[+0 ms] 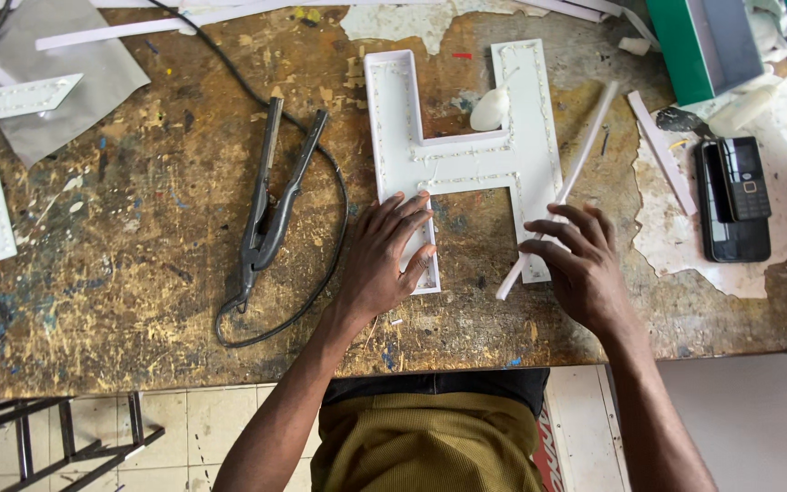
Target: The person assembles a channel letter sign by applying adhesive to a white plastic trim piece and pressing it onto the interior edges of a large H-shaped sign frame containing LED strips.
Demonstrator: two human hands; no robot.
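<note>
A: Item one, white letter shell [466, 155], mid-bench near the front edge?
B: Your left hand [384, 255] is pressing it flat, fingers spread, steadying.
A: Item two, white strip [562, 187]?
B: Your right hand [576, 264] is pinching it, seemingly lining it along the shell's wall.

White letter's [466, 155] lower left leg partly under the left hand [380, 260].

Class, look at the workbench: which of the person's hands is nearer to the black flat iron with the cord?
Left. The left hand rests on the white letter, just right of the flat iron. The right hand, holding a white strip, is farther right, beyond the letter.
</note>
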